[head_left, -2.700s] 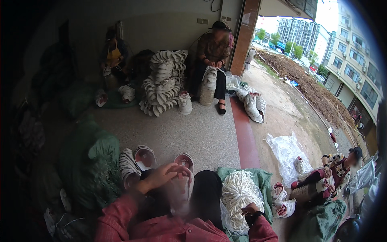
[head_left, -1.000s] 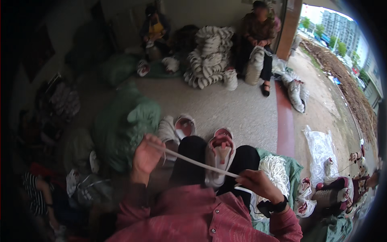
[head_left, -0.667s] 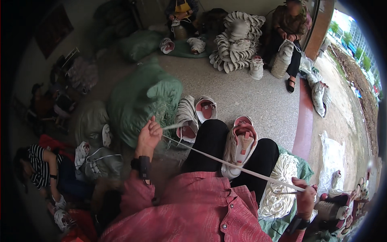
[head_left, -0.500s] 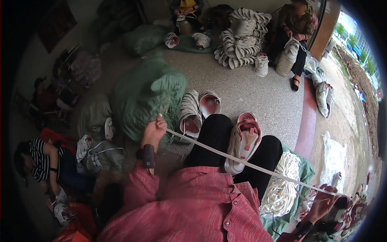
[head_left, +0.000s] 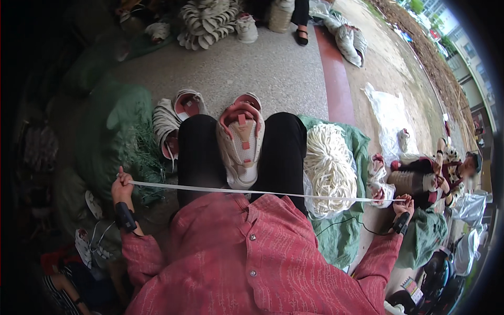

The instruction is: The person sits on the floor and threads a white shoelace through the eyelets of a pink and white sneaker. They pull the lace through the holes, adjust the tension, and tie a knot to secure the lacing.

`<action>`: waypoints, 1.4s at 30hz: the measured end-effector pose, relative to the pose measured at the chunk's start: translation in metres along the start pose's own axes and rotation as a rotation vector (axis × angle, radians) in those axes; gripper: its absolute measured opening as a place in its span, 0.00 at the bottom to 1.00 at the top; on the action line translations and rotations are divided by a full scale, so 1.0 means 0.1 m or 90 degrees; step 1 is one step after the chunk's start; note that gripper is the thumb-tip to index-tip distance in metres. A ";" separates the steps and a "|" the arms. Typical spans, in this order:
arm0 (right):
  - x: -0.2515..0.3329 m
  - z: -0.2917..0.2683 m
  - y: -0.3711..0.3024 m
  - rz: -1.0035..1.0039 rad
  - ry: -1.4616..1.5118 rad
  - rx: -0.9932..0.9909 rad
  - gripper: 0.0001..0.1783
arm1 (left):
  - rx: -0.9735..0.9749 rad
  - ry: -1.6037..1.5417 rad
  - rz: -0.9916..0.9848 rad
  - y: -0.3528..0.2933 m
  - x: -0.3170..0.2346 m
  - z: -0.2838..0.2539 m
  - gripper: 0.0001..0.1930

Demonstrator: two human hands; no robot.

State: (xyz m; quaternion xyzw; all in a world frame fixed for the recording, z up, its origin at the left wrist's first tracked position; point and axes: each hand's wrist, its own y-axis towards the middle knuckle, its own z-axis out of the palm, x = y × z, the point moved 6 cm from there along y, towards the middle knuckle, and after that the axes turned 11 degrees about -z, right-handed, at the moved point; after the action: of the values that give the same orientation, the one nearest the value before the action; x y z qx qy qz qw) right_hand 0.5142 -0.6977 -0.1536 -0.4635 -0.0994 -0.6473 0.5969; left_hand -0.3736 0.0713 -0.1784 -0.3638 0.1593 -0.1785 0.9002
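Note:
A long white shoelace is stretched taut, almost level, across my lap and the front of my red shirt. My left hand is closed on its left end, beside a green sack. The other end is pinched in the fingers of my right hand, far out to the right. Between my knees rests a white and pink sneaker, its opening toward the far side and no lace visible in it. Beside my right thigh lies a thick bundle of white laces on green sheeting.
A green sack and nested white shoes stand at the left. Stacked shoe parts are at the back. On the right are finished-looking shoes, a clear plastic sheet and a seated person.
The view has swung toward the right. The lace has gone from slanting down rightward to nearly level and lies nearer my body, with both hands still on its ends.

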 end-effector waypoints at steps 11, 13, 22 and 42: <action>0.27 0.39 0.04 0.168 -0.027 0.551 0.12 | 0.094 0.284 0.083 -0.03 -0.22 0.69 0.12; -0.16 1.05 -0.47 0.135 -0.064 0.663 0.15 | 0.057 0.321 0.136 -0.19 0.04 1.01 0.09; -2.46 2.39 -4.34 -0.244 -0.517 1.061 0.09 | 0.384 1.005 0.071 -1.22 2.68 1.61 0.12; -3.70 2.99 -5.02 -0.303 -0.382 1.210 0.08 | 0.715 1.317 0.524 -0.52 3.84 2.00 0.24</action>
State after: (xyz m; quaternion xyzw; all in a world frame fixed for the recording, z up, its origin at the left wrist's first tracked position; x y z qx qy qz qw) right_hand 0.1713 -0.1069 -0.0417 0.0897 -0.8059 -0.2601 0.5242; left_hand 0.0394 -0.0114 -0.0648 0.4586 0.7964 -0.1291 0.3725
